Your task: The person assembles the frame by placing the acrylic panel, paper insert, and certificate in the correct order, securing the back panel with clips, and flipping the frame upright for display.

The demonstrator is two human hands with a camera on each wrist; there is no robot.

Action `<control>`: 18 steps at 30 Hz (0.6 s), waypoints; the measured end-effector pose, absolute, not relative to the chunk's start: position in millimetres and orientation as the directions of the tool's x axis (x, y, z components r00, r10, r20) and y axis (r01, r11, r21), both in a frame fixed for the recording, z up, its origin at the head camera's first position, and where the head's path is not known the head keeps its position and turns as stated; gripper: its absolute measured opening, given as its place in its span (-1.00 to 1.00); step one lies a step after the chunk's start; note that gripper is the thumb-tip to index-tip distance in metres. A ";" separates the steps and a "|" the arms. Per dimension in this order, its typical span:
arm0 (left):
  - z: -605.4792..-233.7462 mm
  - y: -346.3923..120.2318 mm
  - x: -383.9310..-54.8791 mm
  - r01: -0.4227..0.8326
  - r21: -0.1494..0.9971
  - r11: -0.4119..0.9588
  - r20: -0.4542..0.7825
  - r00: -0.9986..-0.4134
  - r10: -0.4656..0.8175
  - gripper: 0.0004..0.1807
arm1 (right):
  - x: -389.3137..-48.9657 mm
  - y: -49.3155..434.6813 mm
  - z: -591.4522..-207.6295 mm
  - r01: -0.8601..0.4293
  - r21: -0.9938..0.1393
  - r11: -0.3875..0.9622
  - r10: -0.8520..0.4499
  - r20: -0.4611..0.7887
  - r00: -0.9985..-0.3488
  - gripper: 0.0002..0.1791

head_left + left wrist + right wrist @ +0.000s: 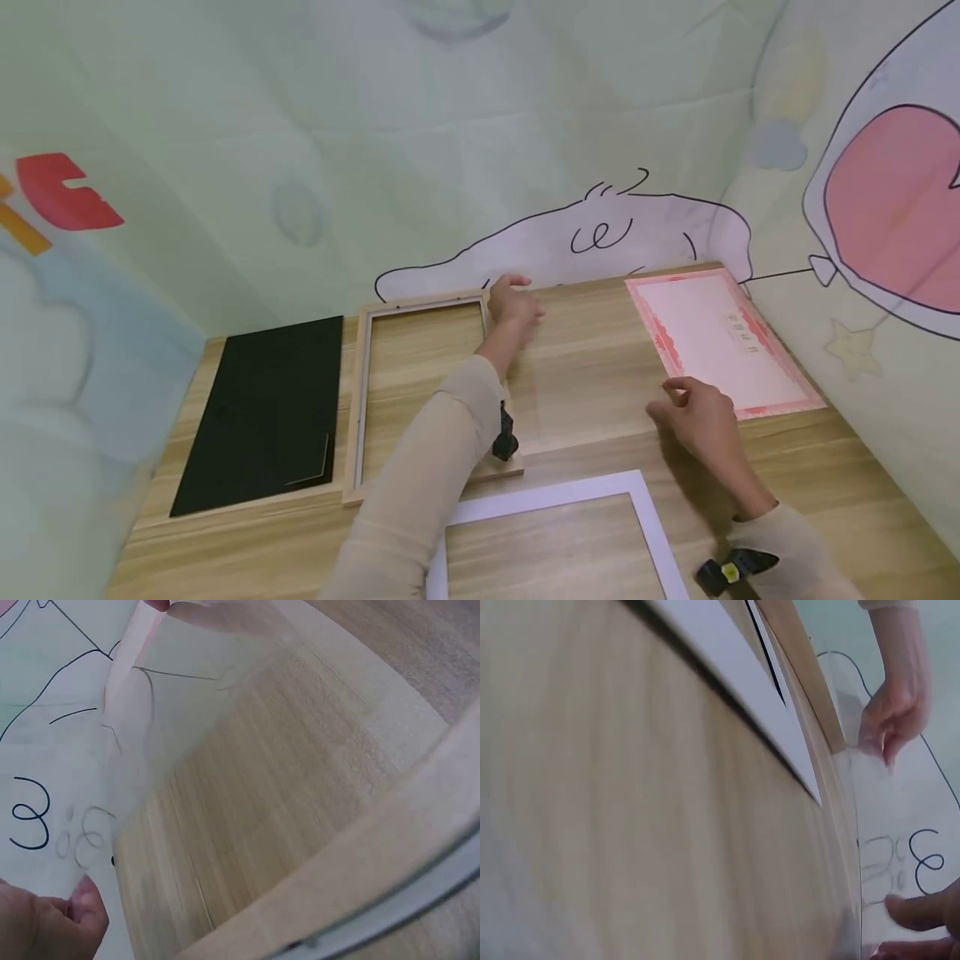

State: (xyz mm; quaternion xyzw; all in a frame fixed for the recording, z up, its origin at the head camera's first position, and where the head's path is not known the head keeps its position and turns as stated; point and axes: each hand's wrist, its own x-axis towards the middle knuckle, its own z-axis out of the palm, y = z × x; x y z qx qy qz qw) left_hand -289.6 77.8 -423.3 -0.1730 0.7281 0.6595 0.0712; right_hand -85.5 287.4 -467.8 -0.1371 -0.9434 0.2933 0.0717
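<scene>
Between my hands is a clear sheet point(202, 712), see-through with faint reflections, hard to make out in the head view. My left hand point(513, 304) pinches one end of it, beside the far right corner of a light wooden frame point(357, 417). With thumb and fingers, my right hand point(701, 417) pinches the other end, near the lower left corner of a pink-bordered paper point(705, 342). The left wrist view shows the sheet tilted above the wooden table. In the right wrist view, the left hand point(896, 712) appears beyond a frame corner.
A black board point(270, 408) lies left of the wooden frame. Nearer to me is a white frame point(657, 542), partly under my left sleeve. A printed cloth wall point(337, 167) borders the table point(592, 367) at the back and both sides.
</scene>
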 end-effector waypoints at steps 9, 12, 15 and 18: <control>-407.9 45.8 -281.2 -0.335 0.934 -0.121 -0.340 -0.940 -0.026 -0.60 | -102.9 305.0 -456.6 0.219 -0.920 0.326 0.288 -0.124 -0.950 -0.51; -399.8 32.3 -279.4 -0.334 0.930 -0.154 -0.336 -0.942 0.009 -0.60 | -111.0 307.3 -447.4 0.197 -0.961 0.194 0.190 -0.161 -0.969 -0.44; -392.6 20.3 -277.4 -0.330 0.926 -0.184 -0.329 -0.944 0.038 -0.57 | -118.6 303.5 -435.6 0.176 -0.972 0.155 0.124 -0.157 -0.980 -0.45; -384.5 10.5 -275.7 -0.316 0.928 -0.197 -0.311 -0.949 0.054 -0.56 | -124.4 296.5 -421.5 0.150 -0.979 0.141 0.091 -0.138 -0.986 -0.48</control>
